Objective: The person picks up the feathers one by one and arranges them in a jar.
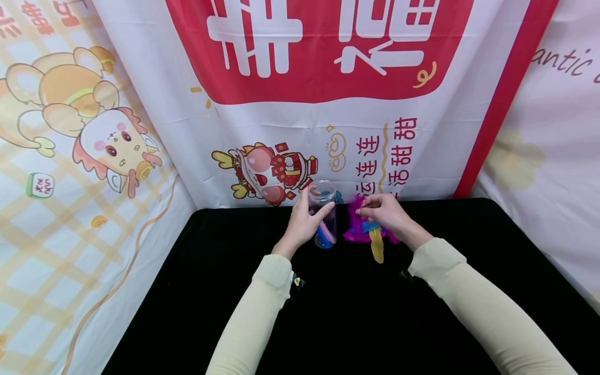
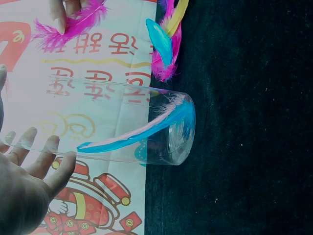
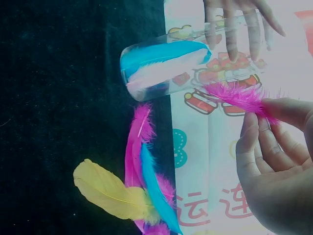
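Observation:
My left hand [image 1: 303,221] grips a clear cylindrical jar [image 1: 330,221] near its open top, fingers around the wall. Inside the jar, a blue feather [image 2: 142,134] and a pale pink feather [image 3: 168,73] lean side by side. With thumb and fingertips my right hand [image 3: 279,147] pinches a magenta feather [image 3: 239,98] just beside the jar. Below that hand lies a small pile of feathers: a yellow feather [image 3: 105,188], a blue feather [image 3: 156,183] and several magenta feathers [image 3: 133,152].
The black tabletop [image 1: 347,317] stretches toward me from the jar. Behind its far edge hangs a printed red and white cloth [image 1: 281,114]. A patterned cloth [image 1: 56,208] hangs at the left and a pale one [image 1: 539,156] at the right.

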The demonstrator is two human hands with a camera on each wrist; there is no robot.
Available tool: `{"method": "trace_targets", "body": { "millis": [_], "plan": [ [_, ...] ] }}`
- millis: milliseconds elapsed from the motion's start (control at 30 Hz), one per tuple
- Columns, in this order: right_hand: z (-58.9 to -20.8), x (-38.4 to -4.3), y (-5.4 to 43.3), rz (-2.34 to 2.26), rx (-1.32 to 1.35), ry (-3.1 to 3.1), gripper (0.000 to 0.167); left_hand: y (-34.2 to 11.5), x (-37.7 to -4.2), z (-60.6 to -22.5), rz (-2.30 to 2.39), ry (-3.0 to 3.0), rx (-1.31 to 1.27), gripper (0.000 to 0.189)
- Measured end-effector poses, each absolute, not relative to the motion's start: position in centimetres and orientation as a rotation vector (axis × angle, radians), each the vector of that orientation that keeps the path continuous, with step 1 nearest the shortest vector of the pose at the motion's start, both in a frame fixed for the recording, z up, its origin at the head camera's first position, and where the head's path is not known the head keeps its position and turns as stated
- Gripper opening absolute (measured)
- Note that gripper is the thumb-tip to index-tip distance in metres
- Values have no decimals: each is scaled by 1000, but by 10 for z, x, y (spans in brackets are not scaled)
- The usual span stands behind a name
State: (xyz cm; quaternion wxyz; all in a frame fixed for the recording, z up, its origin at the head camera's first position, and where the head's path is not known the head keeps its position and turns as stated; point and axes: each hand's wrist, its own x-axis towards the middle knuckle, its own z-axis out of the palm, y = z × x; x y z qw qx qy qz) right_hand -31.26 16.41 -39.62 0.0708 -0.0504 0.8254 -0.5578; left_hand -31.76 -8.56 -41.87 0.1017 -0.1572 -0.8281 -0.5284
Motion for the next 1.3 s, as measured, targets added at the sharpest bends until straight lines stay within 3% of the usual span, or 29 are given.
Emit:
{"method": "trace_targets", "body": {
  "millis": [1300],
  "plan": [
    [-357, -307, 166, -1810, -266, 2443, 26, -85, -317, -418, -1570, -2433, -465, 74]
  ]
}}
